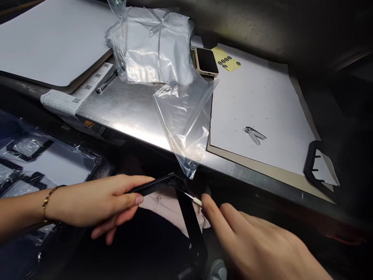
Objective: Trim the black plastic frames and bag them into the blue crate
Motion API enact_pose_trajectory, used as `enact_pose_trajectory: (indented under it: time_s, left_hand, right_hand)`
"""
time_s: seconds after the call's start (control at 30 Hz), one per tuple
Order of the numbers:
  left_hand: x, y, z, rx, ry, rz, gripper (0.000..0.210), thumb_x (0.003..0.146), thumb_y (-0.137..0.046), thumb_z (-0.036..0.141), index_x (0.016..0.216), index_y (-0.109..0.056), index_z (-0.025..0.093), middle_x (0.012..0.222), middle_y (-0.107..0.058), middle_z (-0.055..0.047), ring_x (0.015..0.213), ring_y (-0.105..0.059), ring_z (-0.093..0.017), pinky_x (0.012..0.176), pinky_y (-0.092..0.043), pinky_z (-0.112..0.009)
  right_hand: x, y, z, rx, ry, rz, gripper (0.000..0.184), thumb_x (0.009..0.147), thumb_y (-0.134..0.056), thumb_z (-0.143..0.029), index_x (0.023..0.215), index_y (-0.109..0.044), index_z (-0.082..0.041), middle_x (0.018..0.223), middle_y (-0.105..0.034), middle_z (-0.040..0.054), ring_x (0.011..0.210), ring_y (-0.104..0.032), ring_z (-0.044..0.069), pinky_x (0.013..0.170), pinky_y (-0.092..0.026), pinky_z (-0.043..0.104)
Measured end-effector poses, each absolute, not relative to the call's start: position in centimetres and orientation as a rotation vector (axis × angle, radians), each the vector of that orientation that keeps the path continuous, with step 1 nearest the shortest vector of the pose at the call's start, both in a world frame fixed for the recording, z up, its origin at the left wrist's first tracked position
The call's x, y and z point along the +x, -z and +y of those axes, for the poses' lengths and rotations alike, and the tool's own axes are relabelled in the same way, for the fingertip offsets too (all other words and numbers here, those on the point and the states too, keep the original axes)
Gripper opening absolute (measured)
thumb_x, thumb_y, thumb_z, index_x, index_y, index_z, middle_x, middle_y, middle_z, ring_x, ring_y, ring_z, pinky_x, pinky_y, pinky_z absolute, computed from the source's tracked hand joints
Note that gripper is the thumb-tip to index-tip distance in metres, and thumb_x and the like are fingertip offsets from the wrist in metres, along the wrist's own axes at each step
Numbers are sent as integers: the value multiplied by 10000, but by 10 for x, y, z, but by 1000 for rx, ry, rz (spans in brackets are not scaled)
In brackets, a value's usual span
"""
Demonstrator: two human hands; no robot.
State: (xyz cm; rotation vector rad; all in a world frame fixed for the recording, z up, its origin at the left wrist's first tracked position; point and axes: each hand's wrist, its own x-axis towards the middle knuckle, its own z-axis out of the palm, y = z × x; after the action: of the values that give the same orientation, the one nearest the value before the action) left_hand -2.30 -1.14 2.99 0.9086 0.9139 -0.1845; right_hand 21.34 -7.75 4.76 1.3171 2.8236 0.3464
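My left hand (107,202) pinches one side of a black plastic frame (189,217) between thumb and fingers, and the frame is held over my lap. In my right hand (247,237) is a small knife (197,201) with a pale handle and a thin metal tip. That tip meets the frame, or comes very near it, just below its angled upper corner. My right fingers are closed round the handle and hide most of it. Below the frame lies pinkish cloth (163,210). The frame's lower end fades into shadow.
A tied bundle of clear plastic bags (157,46) lies on the metal bench (125,105), a loose bag (186,128) overhanging its edge. Nail clippers (255,135) rest on white board (247,97), near a phone (206,61). Another black frame part (313,165) stands right; bagged frames (29,147) lie left.
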Motion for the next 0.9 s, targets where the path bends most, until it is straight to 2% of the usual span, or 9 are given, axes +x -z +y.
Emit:
enact_pose_trajectory:
  time_s: [0.1, 0.2, 0.6, 0.8, 0.9]
  left_hand:
    - [-23, -33, -9, 892, 175, 894, 483, 867, -342, 320, 1329, -204, 307, 469, -452, 93, 280, -370, -39, 499, -504, -241]
    - [-25, -34, -9, 886, 168, 893, 476, 869, -336, 313, 1327, -205, 326, 491, -451, 92, 282, -379, -34, 498, -503, -239]
    - [-25, -34, -10, 868, 168, 897, 467, 875, -324, 305, 1324, -204, 342, 498, -459, 90, 293, -392, -32, 507, -501, -241]
    - [-22, -36, -9, 874, 166, 875, 459, 874, -326, 299, 1320, -224, 332, 458, -452, 96, 291, -392, -42, 514, -494, -251]
    - [-19, -41, -7, 874, 194, 891, 452, 882, -301, 282, 1323, -213, 325, 474, -451, 97, 296, -389, -36, 530, -488, -251]
  right_hand:
    - [213, -50, -78, 1471, -309, 2844, 392, 696, -323, -21, 1039, -508, -66, 556, -533, 29, 418, -493, 136, 410, -387, 255]
    - [211, -51, -78, 1443, -337, 2824, 411, 694, -323, -23, 1064, -500, -40, 545, -515, 32, 405, -474, 146, 402, -365, 277]
    - [204, -50, -67, 1272, -415, 2856, 415, 665, -282, 63, 946, -576, -17, 493, -498, 34, 370, -466, 125, 371, -340, 251]
    - [209, -52, -75, 1435, -402, 2846, 395, 706, -310, 21, 1027, -534, -26, 544, -524, 39, 416, -481, 143, 424, -353, 279]
    - [208, -51, -73, 1396, -393, 2863, 400, 690, -295, 43, 988, -549, -36, 523, -511, 23, 394, -470, 126, 412, -345, 261]
